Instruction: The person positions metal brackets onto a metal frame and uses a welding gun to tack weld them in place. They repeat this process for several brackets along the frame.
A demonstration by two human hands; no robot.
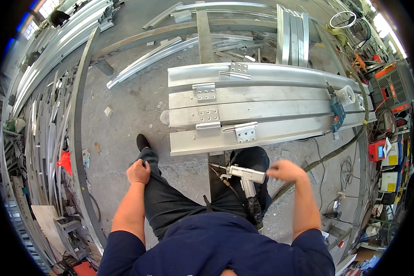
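My left hand (139, 172) rests by my left thigh with its fingers curled in; nothing shows in it. A silver air rivet gun (246, 175) with a dark-wrapped grip lies across my right leg, nose to the left. Just right of its back end is my right hand (287, 171), fingers bent and closed; whatever they may pinch is hidden. In front of me lie several long metal channels (262, 111) side by side. Hinges with drilled plates sit on them: one (246, 132) nearest me, one (208, 115) behind it, others (206, 93) (239, 70) farther back.
On the channels' right end are a blue-grey power drill (337, 112) and a white plastic cup (346, 95). A thick dark hose (326, 156) curves past on the right. Metal offcuts (145, 62) litter the floor, and stacked profiles (55, 50) line the left.
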